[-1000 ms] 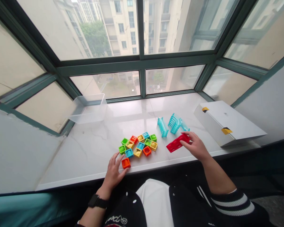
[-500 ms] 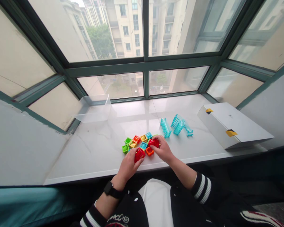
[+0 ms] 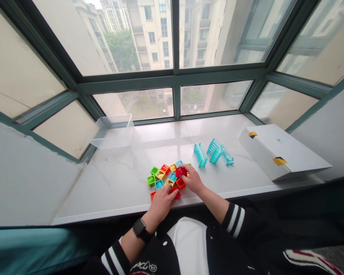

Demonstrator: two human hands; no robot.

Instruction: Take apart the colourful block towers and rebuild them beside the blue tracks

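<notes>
My right hand (image 3: 192,179) pinches a red toy block (image 3: 180,172) just above the back right of a cluster of hollow plastic blocks. Low at the cluster's front edge, my left hand (image 3: 161,201) has its fingers and thumb around another red block (image 3: 176,194), which they partly hide. Between and left of the hands lie several square blocks, including a green block (image 3: 151,180), a blue block (image 3: 159,184), a yellow block (image 3: 160,175) and an orange-red block (image 3: 180,183). An orange block (image 3: 152,195) shows beside my left fingers.
Clear turquoise ribbed track pieces (image 3: 215,151) lie right of the blocks on the white sill (image 3: 109,187). A transparent plastic bin (image 3: 114,131) stands at the back left. At the right is a white box (image 3: 283,149) with yellow-and-black tabs. Window frames close off the back.
My left hand has moved down and slightly right with its red block, uncovering blue, yellow and orange blocks. My right hand has shifted left with its red block.
</notes>
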